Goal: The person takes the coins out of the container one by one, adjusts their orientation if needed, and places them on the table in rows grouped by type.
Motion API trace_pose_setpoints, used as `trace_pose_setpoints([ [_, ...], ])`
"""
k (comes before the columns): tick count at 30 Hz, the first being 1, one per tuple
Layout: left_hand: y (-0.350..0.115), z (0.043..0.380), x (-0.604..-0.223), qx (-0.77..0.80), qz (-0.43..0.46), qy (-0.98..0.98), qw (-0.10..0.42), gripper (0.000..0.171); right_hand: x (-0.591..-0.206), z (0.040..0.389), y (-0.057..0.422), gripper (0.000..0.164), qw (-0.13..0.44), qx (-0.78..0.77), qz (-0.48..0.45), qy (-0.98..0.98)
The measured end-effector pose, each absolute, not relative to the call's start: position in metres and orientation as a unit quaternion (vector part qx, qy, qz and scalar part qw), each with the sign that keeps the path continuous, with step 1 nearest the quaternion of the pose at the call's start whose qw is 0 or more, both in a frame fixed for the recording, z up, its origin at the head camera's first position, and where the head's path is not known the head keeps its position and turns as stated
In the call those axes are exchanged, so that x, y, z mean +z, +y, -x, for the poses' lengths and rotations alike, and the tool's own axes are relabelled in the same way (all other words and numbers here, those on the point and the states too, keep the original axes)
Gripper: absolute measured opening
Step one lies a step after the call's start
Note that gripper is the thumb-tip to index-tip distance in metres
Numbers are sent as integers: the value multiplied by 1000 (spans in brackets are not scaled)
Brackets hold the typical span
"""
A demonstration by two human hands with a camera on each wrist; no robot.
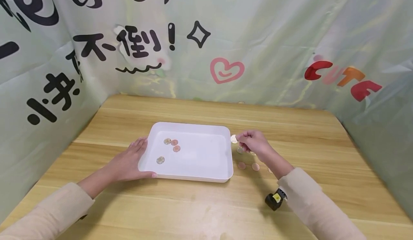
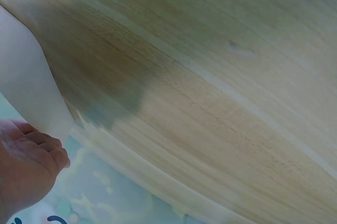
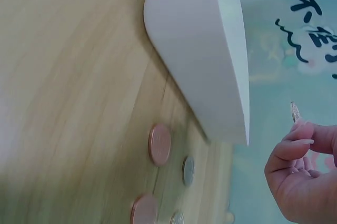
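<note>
A white rectangular tray [image 1: 200,154] lies on the table with several gold- and copper-coloured coins in its left half, among them a gold one [image 1: 160,160]. My left hand [image 1: 130,160] holds the tray's front left corner, fingers along the left side and thumb at the front rim. Just off the tray's right edge, my right hand [image 1: 255,143] pinches a silver coin [image 1: 234,139] between thumb and fingertips. In the right wrist view that coin [image 3: 295,111] stands edge-on above the fingertips, higher than the tray wall.
Several coins lie on the wooden table [image 1: 193,207] right of the tray, including copper ones [image 1: 241,165] and a silver one [image 1: 240,150], some partly hidden under my right hand. A printed cloth [image 1: 274,53] walls the table's back and sides. A small black camera [image 1: 275,200] sits at my right wrist.
</note>
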State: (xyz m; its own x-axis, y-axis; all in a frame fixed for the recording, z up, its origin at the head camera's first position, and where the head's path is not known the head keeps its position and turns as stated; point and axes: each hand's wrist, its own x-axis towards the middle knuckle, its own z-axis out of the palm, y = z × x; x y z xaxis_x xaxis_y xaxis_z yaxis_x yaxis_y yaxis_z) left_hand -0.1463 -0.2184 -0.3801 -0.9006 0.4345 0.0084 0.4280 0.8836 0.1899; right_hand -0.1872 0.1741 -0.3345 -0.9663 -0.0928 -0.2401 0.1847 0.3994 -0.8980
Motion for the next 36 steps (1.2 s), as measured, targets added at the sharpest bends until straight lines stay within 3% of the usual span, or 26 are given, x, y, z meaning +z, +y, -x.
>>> trace_pose_setpoints([
  [17,-219,147,-382,104,-222,969,17,114,-350,181,242,15,122,-542,-69,828],
  [36,-219,147,-381,104,-221,969,21,114,-381,181,278,17,147,-484,-104,856],
])
